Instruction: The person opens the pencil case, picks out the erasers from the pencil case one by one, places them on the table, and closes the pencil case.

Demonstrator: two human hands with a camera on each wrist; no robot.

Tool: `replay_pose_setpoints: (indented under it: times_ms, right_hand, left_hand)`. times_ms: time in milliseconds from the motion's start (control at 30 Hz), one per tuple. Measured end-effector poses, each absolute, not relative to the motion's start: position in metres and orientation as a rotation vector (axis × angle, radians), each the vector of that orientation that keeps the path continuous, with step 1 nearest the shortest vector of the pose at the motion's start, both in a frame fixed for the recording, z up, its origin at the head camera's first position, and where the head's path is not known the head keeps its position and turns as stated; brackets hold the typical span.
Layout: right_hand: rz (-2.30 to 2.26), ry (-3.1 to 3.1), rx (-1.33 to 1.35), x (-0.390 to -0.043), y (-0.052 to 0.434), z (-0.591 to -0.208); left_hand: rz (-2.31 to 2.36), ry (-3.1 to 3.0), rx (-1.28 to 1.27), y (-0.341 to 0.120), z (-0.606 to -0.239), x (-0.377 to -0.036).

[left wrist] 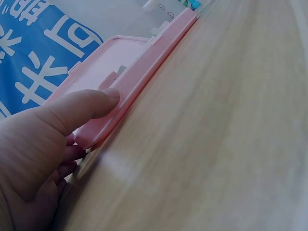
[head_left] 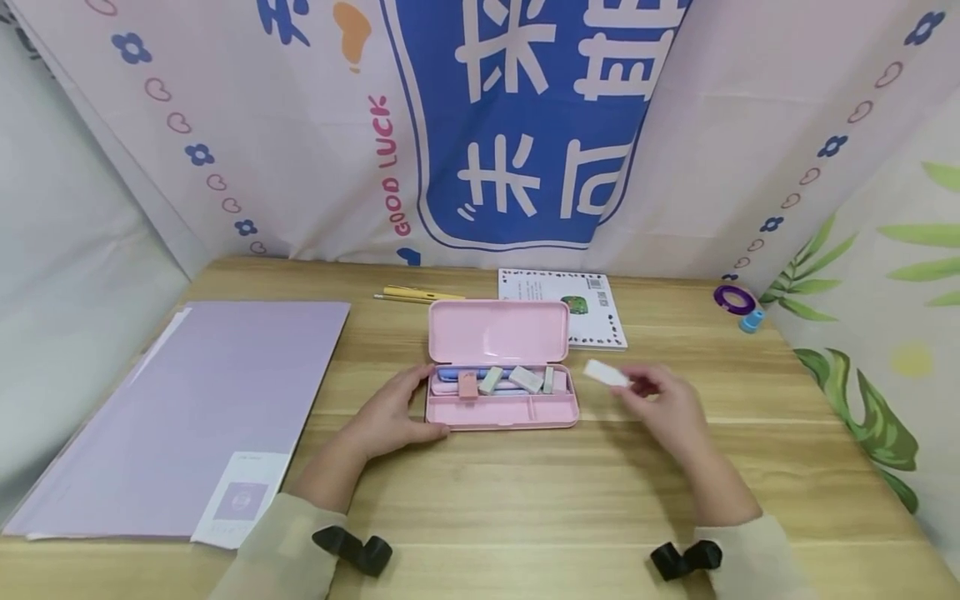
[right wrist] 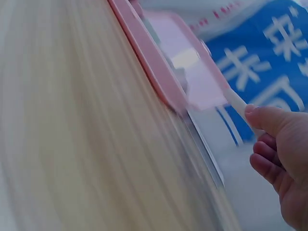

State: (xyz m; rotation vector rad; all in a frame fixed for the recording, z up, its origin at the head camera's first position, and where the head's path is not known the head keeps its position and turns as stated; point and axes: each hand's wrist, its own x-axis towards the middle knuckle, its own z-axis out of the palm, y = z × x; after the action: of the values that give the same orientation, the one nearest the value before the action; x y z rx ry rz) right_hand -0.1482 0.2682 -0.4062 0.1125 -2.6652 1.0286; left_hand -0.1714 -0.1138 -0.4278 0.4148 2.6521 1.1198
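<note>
An open pink pencil case (head_left: 498,410) sits mid-table with its lid up; several erasers and a blue pen lie inside. My left hand (head_left: 393,412) holds its left end, thumb on the front wall (left wrist: 103,103), fingers round the end of the case (left wrist: 139,82). My right hand (head_left: 660,400) hovers just right of the case and pinches a white eraser (head_left: 606,373) between thumb and fingers. In the right wrist view the white eraser (right wrist: 237,102) sticks up from the thumb, near the case (right wrist: 159,72).
A large purple folder (head_left: 187,408) lies at the left. Behind the case are yellow pencils (head_left: 416,294) and a white booklet (head_left: 570,304). A purple tape ring (head_left: 734,297) and a small blue object (head_left: 751,321) sit at the far right. Curtains enclose the table.
</note>
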Motion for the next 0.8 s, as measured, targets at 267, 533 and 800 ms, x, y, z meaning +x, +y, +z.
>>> replay_pose_setpoints:
  times_ms: [267, 533, 800]
  right_hand:
    - [1.01, -2.655, -0.505, -0.135, 0.364, -0.413]
    - [1.016, -2.653, -0.848, -0.123, 0.431, -0.424]
    - [0.856, -2.752, -0.835, -0.123, 0.443, -0.43]
  left_hand:
    - [1.108, 2.67, 0.432, -0.114, -0.428, -0.172]
    - [1.102, 2.678, 0.441, -0.114, -0.428, -0.173]
    - [1.108, 2.675, 0.441, -0.113, -0.429, -0.174]
